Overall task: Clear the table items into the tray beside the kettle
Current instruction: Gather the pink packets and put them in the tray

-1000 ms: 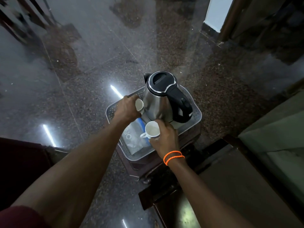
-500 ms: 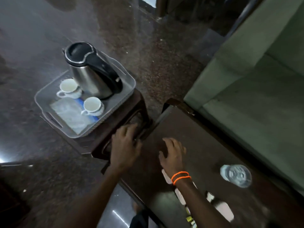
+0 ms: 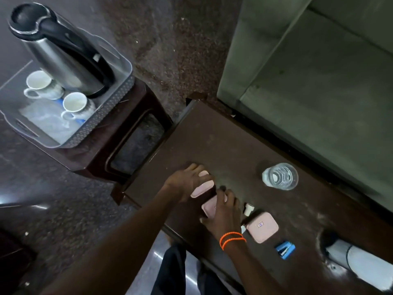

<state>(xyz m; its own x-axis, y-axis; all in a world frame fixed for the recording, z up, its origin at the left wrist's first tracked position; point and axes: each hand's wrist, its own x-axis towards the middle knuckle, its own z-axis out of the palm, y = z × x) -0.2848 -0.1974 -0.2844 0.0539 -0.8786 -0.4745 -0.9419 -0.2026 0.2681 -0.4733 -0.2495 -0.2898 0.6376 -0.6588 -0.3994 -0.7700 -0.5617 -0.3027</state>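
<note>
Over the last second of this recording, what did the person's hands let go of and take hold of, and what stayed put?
Both hands released the two white cups in the tray and moved to the dark table. The left hand now grips one pink box; the right hand grips another. The kettle and cups remain in the tray.

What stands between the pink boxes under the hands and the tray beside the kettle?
Nothing visible on the way. In the tray, two cups and the kettle fill the far part; the near part holds only a clear packet.
</note>
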